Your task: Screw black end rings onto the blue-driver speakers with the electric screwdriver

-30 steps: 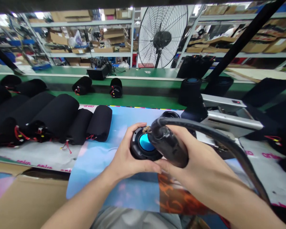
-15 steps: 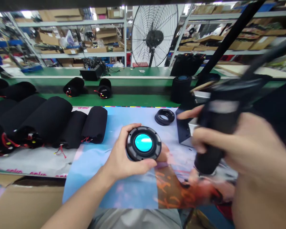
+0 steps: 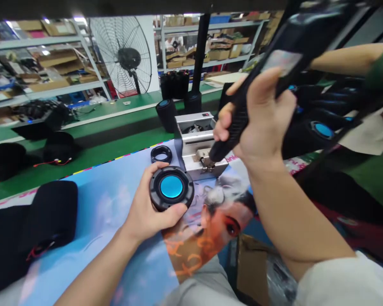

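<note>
My left hand (image 3: 147, 206) is wrapped round a round black speaker unit (image 3: 187, 193) with a shiny blue centre, held face up above the printed sheet. My right hand (image 3: 261, 114) grips a black electric screwdriver (image 3: 239, 123), tilted with its lower end at the front of a silver screw feeder (image 3: 194, 146). The screwdriver's tip is at the feeder's small metal outlet; whether it touches a screw there I cannot tell. A black ring (image 3: 161, 154) lies on the sheet just behind the speaker unit, left of the feeder.
Black fabric-covered cylinders (image 3: 55, 208) with red wires lie on the left. More dark cylinders with blue ends (image 3: 323, 129) are at the right, near another person's arm (image 3: 347, 59). A black upright post (image 3: 200, 55) and a large fan (image 3: 127, 57) stand beyond the green bench.
The view has turned to the right. My right hand has brought the electric screwdriver to the front of the screw feeder. My left hand still holds the speaker unit.
</note>
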Available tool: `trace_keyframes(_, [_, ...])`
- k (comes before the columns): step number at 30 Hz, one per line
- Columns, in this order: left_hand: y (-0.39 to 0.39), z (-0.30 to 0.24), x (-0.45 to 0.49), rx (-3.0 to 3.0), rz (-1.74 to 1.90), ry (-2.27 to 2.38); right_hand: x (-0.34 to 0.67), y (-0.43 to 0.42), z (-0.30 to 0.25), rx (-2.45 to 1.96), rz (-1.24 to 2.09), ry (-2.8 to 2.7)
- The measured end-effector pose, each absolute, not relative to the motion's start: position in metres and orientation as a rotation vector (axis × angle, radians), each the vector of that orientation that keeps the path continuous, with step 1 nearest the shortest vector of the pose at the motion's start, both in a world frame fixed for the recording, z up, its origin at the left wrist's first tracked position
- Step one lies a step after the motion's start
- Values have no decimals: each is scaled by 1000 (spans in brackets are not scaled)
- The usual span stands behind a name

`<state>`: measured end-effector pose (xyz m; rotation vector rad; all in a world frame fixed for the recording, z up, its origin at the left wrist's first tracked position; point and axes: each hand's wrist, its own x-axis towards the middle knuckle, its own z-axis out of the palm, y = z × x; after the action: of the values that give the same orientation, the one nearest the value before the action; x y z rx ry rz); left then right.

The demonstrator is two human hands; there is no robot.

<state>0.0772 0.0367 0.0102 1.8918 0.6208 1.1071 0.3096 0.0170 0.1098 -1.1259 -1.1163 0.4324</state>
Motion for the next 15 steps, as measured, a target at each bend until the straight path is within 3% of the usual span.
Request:
trace_keyframes(6, [43, 16, 95, 1923, 1034, 615, 310, 30, 105, -1247, 496, -1085])
trace_keyframes(15, [42, 13, 93, 1927, 1043, 540, 319, 25, 105, -1055, 688, -1096])
